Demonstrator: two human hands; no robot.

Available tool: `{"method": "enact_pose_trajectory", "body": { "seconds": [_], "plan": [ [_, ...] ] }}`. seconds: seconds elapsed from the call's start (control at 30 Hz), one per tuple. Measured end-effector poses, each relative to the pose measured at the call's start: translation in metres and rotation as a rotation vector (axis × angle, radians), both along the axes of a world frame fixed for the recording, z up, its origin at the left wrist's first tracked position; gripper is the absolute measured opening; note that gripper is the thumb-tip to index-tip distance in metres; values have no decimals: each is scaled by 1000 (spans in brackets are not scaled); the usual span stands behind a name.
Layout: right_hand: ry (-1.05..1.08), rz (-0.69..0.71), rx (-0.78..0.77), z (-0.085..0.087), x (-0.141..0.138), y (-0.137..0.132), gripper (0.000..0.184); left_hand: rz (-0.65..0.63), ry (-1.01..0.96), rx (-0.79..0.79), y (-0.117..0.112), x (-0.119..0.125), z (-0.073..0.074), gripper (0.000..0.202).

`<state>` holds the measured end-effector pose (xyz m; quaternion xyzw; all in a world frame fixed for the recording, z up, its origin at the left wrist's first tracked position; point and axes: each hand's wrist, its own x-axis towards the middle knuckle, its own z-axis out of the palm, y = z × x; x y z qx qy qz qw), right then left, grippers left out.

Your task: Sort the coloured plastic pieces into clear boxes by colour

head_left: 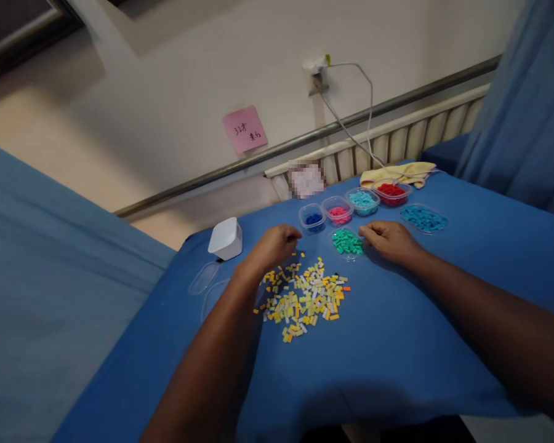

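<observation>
The left hand curled above yellow pieces, its grip hidden; the right hand pinched fingertips together beside green pieces. Blue counter spread wide rightward.

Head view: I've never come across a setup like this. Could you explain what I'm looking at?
There is no machine here. A person works with two bare hands, and this single picture comes from a camera on their head, looking forward and down.

On the blue surface lies a loose spread of mostly yellow and whitish pieces. Beyond it, clear tubs hold dark blue, pink, light blue and red pieces. A white container stands at the picture's left.

The left hand is above the spread's far edge; the right is beside the green pieces. Whether either holds anything is too small to tell.
</observation>
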<state>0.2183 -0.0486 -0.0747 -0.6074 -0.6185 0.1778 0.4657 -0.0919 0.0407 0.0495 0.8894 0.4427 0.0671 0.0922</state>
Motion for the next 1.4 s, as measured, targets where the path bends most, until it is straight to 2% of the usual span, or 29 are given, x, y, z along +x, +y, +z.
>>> {"method": "enact_pose_trajectory", "body": {
  "seconds": [0.1, 0.2, 0.33, 0.47, 0.57, 0.63, 0.73, 0.87, 0.97, 1.03, 1.17, 1.33, 1.4],
  "plan": [
    [-16, 4, -6, -2, 0, -1, 45, 165, 111, -23, 6, -47, 10, 38],
    [-24, 15, -3, -3, 1, -1, 46, 204, 169, -71, 3, -72, 8, 33],
    [-37, 20, -7, -4, 2, -2, 47, 165, 220, -151, -7, -74, -8, 30],
    [-38, 8, -13, -4, 2, -1, 45, 163, 246, -117, -8, -66, -16, 25],
    [-37, 5, -22, -1, 0, -1, 45, 159, 218, -88, -5, -54, -14, 25],
    [-31, 5, -12, 1, -1, -1, 45, 128, 159, -87, -4, -38, -13, 30],
    [-2, -39, 16, 1, -2, 1, 39, 43, 57, -122, -6, 5, -18, 36],
    [69, -122, 53, -2, -3, 6, 27, -142, -98, -180, -15, 70, -32, 27],
    [86, -120, 53, -3, -3, 8, 24, -240, -100, -181, -18, 98, -39, 22],
    [70, -104, 52, -3, -3, 9, 23, -254, -79, -176, -17, 102, -41, 22],
    [-9, -27, 75, -2, -5, 9, 23, -181, -60, -62, -12, 95, -42, 29],
    [-275, 202, 220, -3, -8, 6, 31, -152, 22, -9, -12, 93, -45, 32],
    [-370, 261, 232, -3, -9, 4, 30, -129, 36, 9, -13, 96, -47, 32]
  ]
}}
